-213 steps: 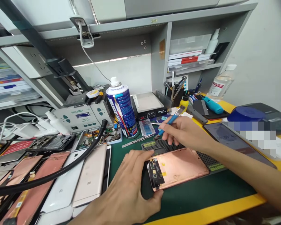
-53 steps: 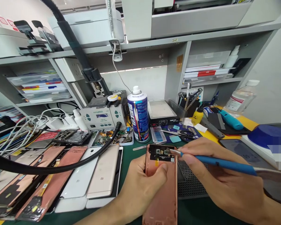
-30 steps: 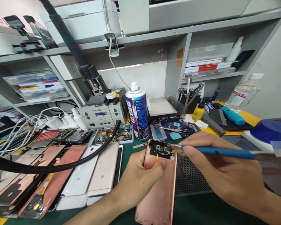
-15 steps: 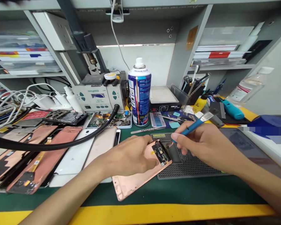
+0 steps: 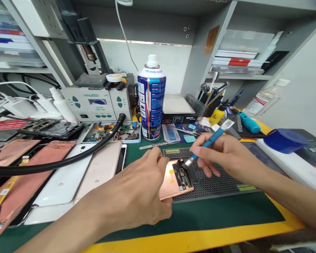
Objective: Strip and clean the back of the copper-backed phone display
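My left hand [image 5: 144, 186] is closed round a copper-coloured phone screen panel [image 5: 168, 185], its thumb side below the near edge. A black strip with small electronic parts [image 5: 183, 177] runs along the panel's right end. Between the fingers and thumb of my right hand [image 5: 218, 151] is a blue-handled brush [image 5: 210, 138]. Its lower tip, with dark bristles, touches or hovers just over the upper part of the black strip; I cannot tell which. The handle slants up to a flat metal end. Under the panel's right end lies a black perforated mat [image 5: 218, 184].
Phones and a white phone back [image 5: 65, 175] lie at the left, crossed by a thick black hose [image 5: 68, 167]. Behind the hands stand a blue spray can [image 5: 151, 102], a tray of small parts [image 5: 113, 133] and a grey soldering station [image 5: 94, 103]. Tweezers [image 5: 158, 144] lie near the mat.
The brush tip has come from beside the panel onto its black strip. My left hand has shifted its hold, now covering the panel's near part. The view has turned slightly right.
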The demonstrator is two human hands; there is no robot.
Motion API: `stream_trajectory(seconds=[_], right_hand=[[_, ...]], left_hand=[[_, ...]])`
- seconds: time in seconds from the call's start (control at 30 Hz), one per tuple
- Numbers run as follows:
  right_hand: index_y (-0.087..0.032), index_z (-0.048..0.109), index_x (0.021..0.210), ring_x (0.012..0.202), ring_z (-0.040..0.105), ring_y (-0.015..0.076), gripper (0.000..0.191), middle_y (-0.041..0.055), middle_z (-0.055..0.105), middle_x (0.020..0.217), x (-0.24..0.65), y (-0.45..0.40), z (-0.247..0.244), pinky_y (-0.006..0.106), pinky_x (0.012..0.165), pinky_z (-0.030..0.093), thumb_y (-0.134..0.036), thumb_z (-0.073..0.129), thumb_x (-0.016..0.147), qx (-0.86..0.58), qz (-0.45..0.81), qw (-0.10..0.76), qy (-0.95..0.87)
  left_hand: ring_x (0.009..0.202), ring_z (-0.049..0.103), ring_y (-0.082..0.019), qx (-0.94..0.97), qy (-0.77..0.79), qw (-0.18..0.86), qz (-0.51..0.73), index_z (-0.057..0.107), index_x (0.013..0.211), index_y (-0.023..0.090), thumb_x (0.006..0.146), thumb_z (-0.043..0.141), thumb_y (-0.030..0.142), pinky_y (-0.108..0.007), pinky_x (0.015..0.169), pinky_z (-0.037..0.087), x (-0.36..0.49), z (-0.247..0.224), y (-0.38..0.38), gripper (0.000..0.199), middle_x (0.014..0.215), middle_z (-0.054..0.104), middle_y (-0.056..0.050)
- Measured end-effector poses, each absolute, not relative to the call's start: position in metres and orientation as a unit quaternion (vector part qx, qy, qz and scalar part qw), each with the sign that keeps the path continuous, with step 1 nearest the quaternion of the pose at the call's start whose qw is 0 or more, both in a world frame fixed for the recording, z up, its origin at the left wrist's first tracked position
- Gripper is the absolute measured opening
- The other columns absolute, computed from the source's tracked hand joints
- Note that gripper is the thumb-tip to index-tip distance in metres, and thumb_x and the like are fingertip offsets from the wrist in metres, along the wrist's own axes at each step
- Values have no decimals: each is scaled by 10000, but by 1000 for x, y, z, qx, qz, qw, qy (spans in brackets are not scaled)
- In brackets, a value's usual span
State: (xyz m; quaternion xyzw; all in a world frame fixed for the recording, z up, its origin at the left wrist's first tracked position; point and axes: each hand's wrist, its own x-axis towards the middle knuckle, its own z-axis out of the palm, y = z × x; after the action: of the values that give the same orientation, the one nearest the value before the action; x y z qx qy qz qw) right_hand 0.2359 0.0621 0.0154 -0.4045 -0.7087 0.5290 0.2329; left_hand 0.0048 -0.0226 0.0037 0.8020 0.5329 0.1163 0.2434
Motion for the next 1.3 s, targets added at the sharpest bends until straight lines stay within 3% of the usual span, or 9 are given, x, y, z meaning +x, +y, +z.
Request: stream_trajectory(seconds=[0.13,0.23,0.3,0.4,0.53,0.7,0.83,1.13,1.3], right_hand=[[-154,646,629,446,566,94,331,3,613,621,255,73,12,191,358,389,-341,759,877,-396,544,283,-683],[-151,677,757,414,561,94,269,0,634,604,265,74,4,186,347,372,-376,739,893,-393,554,287,-676],[-156,668,855,410,557,98,244,-4,643,572,268,70,-2,182,358,368,-389,715,909,-393,553,278,-680],[-167,629,824,441,546,91,235,-10,632,574,271,64,-8,181,394,373,-368,667,940,-396,533,257,-702],[-201,576,804,467,484,93,288,-48,527,578,278,59,-13,208,431,370,-413,577,998,-416,514,226,-715],[-236,539,847,502,416,110,268,-57,459,610,284,51,-18,234,447,330,-411,486,1042,-397,472,194,-763],[-231,555,915,583,502,143,172,-9,551,708,285,46,-20,261,486,383,-332,483,1033,-360,396,157,-830],[-220,552,855,572,536,121,132,-23,561,705,280,50,-12,252,521,426,-173,534,978,-292,293,160,-896],[-213,580,868,621,601,147,116,-3,597,712,277,49,-18,274,572,463,-158,547,965,-268,277,232,-893]], left_hand=[[993,570,-252,817,514,219,143,584,1124,220,765,619,277,-379,836,487,19,-3,-18,365,1100,554,-45],[1085,538,-290,844,484,183,141,604,1124,195,828,607,290,-450,948,471,30,-8,-16,311,1121,582,-70],[1115,527,-285,846,483,184,133,613,1107,204,882,606,327,-453,978,467,32,-10,-16,257,1143,597,-68],[1199,503,-254,839,487,201,132,614,1156,241,921,617,357,-419,1055,444,32,-12,-16,263,1242,602,-40],[1286,472,-252,835,497,209,114,562,1340,290,916,619,317,-447,1135,398,29,-16,-15,429,1394,581,-10],[1226,502,-315,823,511,227,104,581,1360,273,858,666,333,-516,1047,471,30,-20,-12,512,1373,625,-44],[1130,534,-327,817,517,236,100,645,1239,268,822,670,303,-516,935,528,31,-20,-9,419,1290,660,-68],[1104,555,-315,824,506,216,134,645,1225,276,832,656,273,-484,938,507,33,-20,-9,393,1261,678,-58],[1112,558,-303,844,480,188,149,628,1261,267,853,633,238,-480,961,476,33,-20,-12,408,1257,683,-39]])
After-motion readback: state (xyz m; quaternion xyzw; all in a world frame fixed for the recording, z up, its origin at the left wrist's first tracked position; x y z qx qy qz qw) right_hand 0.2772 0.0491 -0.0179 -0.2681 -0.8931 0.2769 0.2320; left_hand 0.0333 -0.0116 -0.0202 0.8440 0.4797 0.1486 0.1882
